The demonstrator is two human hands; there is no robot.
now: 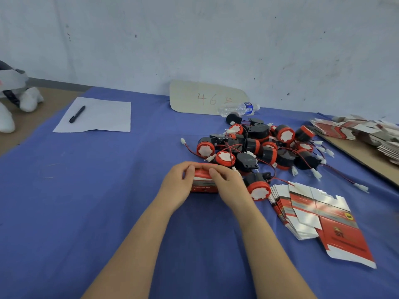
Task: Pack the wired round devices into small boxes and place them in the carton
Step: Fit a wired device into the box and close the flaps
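Note:
A small red and white box [203, 184] stands on the blue tablecloth in front of me. My left hand [178, 186] grips its left side, and my right hand [228, 186] grips its right side, with the fingers of both pressing on its top. Just behind it lies a heap of black and red round devices [259, 145] with red and black wires and white plugs. One device [258, 186] lies apart beside my right hand. A fanned stack of flat red and white box blanks [313, 216] lies to the right. No carton is in view.
A white sheet [95, 117] with a black pen [77, 114] lies at the far left. A cardboard sign [205, 98] and a plastic water bottle [238, 108] are at the wall. More flat box blanks [362, 130] sit on a cardboard board at the far right.

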